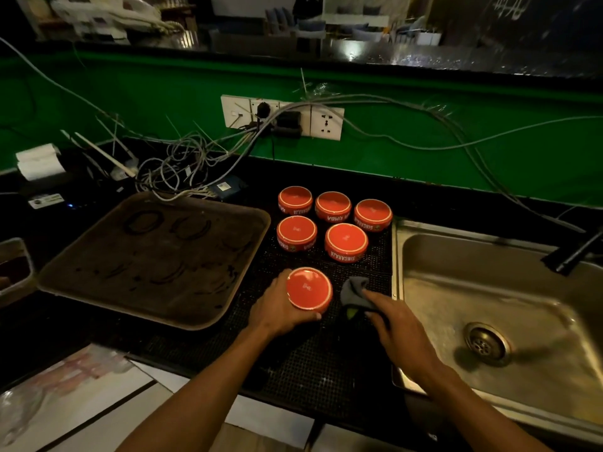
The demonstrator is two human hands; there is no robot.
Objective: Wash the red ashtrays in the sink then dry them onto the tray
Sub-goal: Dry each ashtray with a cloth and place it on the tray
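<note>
My left hand (277, 309) grips a red ashtray (309, 289), bottom side up, over the black mesh mat (310, 363). My right hand (396, 327) pinches a grey cloth (354, 290) just right of that ashtray. Several more red ashtrays stand upside down on the mat behind, among them one at the back left (295, 199) and one in the front right (346, 242). A brown tray (156, 259) lies to the left, with ring marks on it. The steel sink (502, 308) is on the right, its drain (487, 344) showing.
A black tap (571, 252) reaches over the sink's far right. Tangled cables (182, 168) and a socket strip (282, 117) sit against the green wall behind. A receipt printer (40, 168) stands at far left, and a container edge (14, 269) shows beside the tray.
</note>
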